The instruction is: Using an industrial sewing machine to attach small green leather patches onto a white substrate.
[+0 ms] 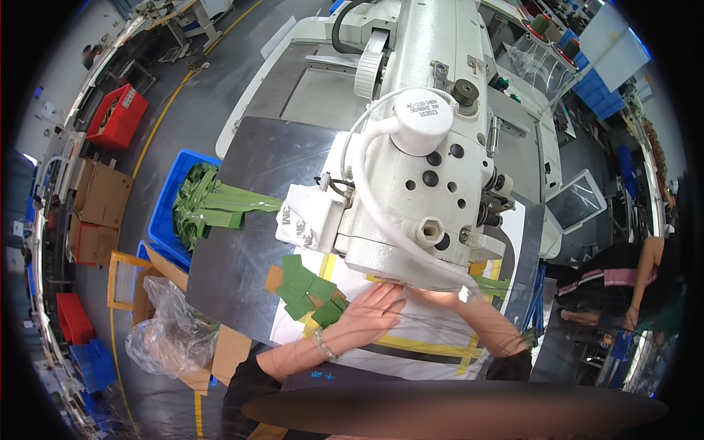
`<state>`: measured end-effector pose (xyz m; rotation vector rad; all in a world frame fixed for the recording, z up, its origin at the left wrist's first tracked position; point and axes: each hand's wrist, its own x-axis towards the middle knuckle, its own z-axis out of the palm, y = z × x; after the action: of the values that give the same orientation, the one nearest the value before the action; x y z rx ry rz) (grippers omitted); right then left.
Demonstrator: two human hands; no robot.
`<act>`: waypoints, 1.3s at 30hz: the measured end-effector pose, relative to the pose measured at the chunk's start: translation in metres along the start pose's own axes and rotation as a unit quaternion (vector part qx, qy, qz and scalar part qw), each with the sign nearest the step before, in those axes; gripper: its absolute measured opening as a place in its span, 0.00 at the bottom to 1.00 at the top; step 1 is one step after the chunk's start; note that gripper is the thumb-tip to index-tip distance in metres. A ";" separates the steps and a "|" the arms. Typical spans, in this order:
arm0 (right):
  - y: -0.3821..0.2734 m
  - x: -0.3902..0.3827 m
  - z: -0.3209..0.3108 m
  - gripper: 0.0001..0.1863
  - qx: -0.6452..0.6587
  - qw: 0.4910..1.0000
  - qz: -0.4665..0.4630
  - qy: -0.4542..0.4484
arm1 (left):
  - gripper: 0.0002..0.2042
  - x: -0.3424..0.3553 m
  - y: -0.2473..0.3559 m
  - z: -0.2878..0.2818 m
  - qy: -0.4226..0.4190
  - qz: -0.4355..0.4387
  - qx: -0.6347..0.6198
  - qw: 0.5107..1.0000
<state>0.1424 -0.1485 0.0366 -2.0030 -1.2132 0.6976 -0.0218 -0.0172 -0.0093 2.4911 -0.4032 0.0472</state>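
A large white industrial sewing machine (414, 176) fills the middle of the view. My left hand (369, 314) lies flat, fingers stretched toward the front edge of the machine head, on the white work surface marked with yellow tape (422, 345). Close by on the other side, my right hand (438, 299) reaches under the machine head, which hides most of its fingers. Left of my left hand lie several cut green fabric pieces (297, 284), overlapping in a loose pile. A green strap (491, 286) extends beyond my right hand, on the machine's right side.
Long green strips (242, 199) run from a blue bin (167, 213) over the metal table plate (235, 271). Clear plastic (172, 334) fills an open carton at the left. Farther off are a red bin (119, 117) and cardboard boxes (103, 194). Another person (616, 282) sits at the right.
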 end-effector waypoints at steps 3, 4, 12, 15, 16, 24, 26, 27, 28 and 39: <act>0.024 -0.037 0.017 0.18 -0.103 0.991 -0.052 0.070 | 0.18 0.006 0.001 -0.003 0.017 0.025 0.012 0.999; 0.033 -0.044 0.028 0.18 -0.189 0.967 -0.115 0.129 | 0.18 0.004 0.002 -0.005 0.028 0.024 0.032 0.999; 0.022 -0.063 0.047 0.18 -0.224 0.946 -0.029 0.232 | 0.20 0.004 0.005 -0.005 0.062 0.026 0.068 0.995; 0.019 -0.060 0.046 0.20 -0.219 0.945 -0.027 0.241 | 0.21 0.003 0.005 -0.007 0.066 0.026 0.075 0.995; 0.018 -0.060 0.046 0.21 -0.222 0.943 -0.033 0.247 | 0.20 0.003 0.005 -0.008 0.067 0.029 0.077 0.994; 0.015 -0.058 0.048 0.20 -0.219 0.940 -0.032 0.259 | 0.21 0.002 0.005 -0.008 0.075 0.036 0.086 0.993; 0.015 -0.059 0.047 0.20 -0.215 0.941 -0.031 0.259 | 0.22 0.002 0.005 -0.007 0.080 0.040 0.090 0.992; 0.015 -0.059 0.047 0.20 -0.214 0.941 -0.029 0.261 | 0.22 0.002 0.004 -0.007 0.075 0.044 0.087 0.992; 0.016 -0.059 0.047 0.19 -0.212 0.941 -0.027 0.264 | 0.22 0.002 0.003 -0.007 0.070 0.047 0.084 0.993; 0.020 -0.059 0.047 0.18 -0.222 0.935 -0.045 0.272 | 0.23 0.002 0.007 -0.006 0.081 0.032 0.049 0.995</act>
<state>0.0937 -0.1952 -0.0028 -2.2652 -1.1696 -0.2075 -0.0216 -0.0191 -0.0001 2.5460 -0.4205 0.3001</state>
